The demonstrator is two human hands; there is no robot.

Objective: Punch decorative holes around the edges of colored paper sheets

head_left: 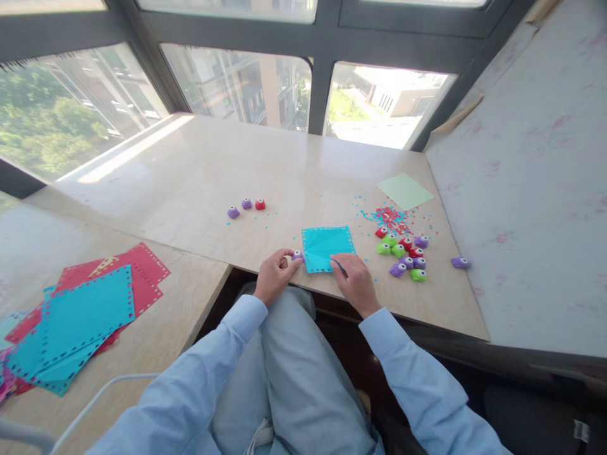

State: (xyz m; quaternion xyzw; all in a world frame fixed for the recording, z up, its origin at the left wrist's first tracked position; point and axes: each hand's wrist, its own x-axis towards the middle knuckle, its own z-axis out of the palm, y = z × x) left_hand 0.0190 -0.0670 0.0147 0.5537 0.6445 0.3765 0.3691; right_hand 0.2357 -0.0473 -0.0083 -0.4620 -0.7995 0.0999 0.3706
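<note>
A small purple craft hole punch (297, 255) with a round white top is pinched between the thumb and fingers of my left hand (276, 275). It sits at the left edge of a square sheet of blue paper (327, 246), which has cut-out holes along its edges. My right hand (356, 282) is closed over the paper's lower right corner. A slim dark thing shows at its fingertips, too small to name. Right of that hand, several purple, green and red punches (398, 249) stand in a group.
Red and blue paper bits (392, 218) lie scattered behind the punches, near a pale green sheet (405, 191). Three more punches (246, 203) stand farther back on the left. A lone purple punch (459, 262) lies by the wall. Punched blue and red sheets (90, 306) overlap at left.
</note>
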